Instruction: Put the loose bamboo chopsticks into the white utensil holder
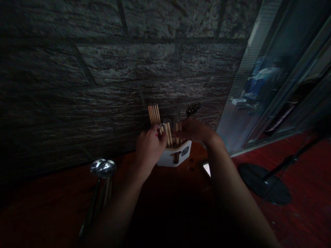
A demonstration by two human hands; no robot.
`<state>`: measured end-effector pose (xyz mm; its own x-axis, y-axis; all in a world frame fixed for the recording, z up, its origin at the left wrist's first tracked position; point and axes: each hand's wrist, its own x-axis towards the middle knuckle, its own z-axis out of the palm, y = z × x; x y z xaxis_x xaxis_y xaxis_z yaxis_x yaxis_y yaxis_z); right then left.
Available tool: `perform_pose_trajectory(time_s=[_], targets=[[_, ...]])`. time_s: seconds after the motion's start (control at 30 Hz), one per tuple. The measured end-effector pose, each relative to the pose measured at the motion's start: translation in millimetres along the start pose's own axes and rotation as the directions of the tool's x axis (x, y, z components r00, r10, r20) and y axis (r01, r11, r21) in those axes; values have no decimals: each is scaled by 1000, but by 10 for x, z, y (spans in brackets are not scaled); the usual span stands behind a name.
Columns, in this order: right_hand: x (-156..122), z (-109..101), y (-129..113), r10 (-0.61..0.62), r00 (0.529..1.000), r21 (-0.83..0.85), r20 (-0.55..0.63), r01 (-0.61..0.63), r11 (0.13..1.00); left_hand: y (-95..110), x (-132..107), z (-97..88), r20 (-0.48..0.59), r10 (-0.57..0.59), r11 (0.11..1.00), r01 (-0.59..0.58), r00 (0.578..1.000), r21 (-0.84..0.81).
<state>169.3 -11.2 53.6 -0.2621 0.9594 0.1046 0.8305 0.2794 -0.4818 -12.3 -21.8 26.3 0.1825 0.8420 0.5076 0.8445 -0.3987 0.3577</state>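
Note:
A white utensil holder [168,162] with a cutout and a dark oval label stands on the table against the wall. Several wooden chopsticks [169,136] rise from it, one group leaning higher at the left. At the holder's left side, my left hand [150,146] is closed with thumb and fingers around some chopsticks; its fingertips are partly hidden. My right hand [193,130] reaches over the right side, its fingers closed on a few upright chopsticks. Behind it shows the dark perforated head of a slotted spoon [193,109].
Shiny metal ladles [106,168] lie on the reddish table [62,193] at the left. A phone [206,169] with a lit screen is beside my right forearm. A stone-block wall [124,65] rises behind. On the right are a glass door and a round black stand base [263,184].

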Motion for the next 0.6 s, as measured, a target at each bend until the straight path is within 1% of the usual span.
perform_pose_trajectory(time_s=[0.13,0.33,0.5,0.6], targets=[[11,-1,10,11,1000,-8,-8,-11,1000,-17,10,40,20,28,999,-29,999,27],[-10,-33,20,12,1000,-8,2,-12,1000,-38,22,35,29,71,997,-72,997,31],[-21,-56,25,33,999,-51,3,-33,998,-48,18,32,39,64,998,-64,997,-6],[-17,-58,30,18,1000,-70,-13,-19,997,-53,15,27,59,46,998,-43,997,-46]])
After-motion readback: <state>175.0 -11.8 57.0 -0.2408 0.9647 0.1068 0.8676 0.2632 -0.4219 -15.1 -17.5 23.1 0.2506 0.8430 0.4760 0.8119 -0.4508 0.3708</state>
